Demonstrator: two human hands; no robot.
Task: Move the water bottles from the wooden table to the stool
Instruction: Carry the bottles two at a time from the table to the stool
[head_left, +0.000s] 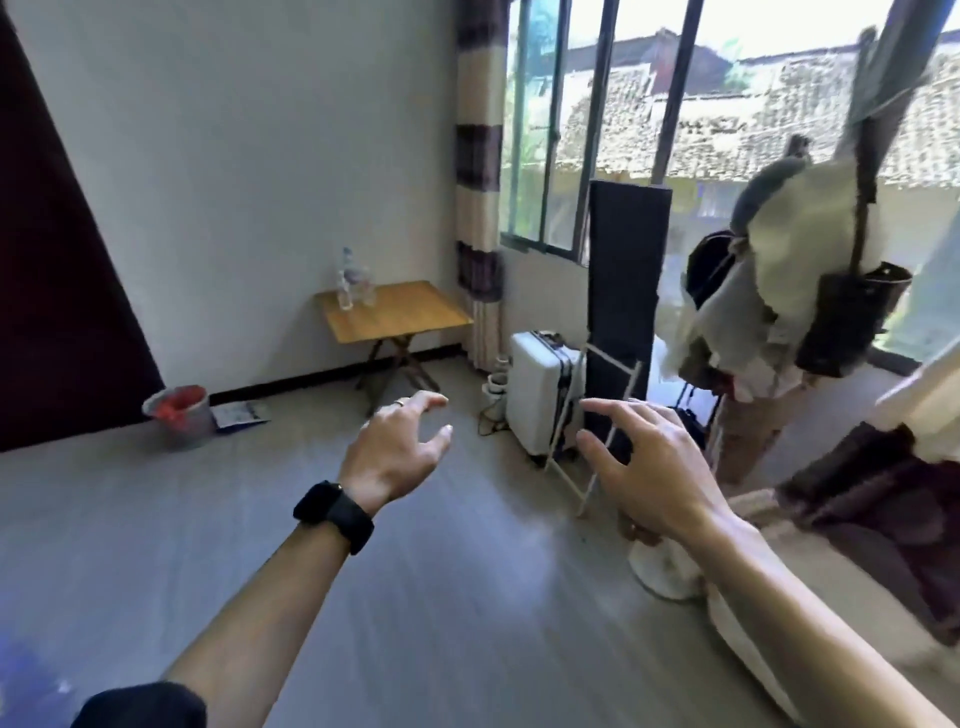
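A small folding wooden table (402, 317) stands against the far wall. Clear water bottles (352, 280) stand together on its back left corner. My left hand (397, 449), with a black watch on the wrist and a ring, is stretched forward in mid-air with relaxed fingers, holding nothing. My right hand (641, 467) is also out in front, fingers spread and empty. Both hands are well short of the table. No stool can be made out in view.
A white suitcase (540, 392) and a white rack (597, 431) stand right of the table, with a tall dark panel (626, 270) behind. A bucket (179, 415) sits by the left wall. A coat stand with clothes and bags (784, 280) is at right. Grey floor lies between.
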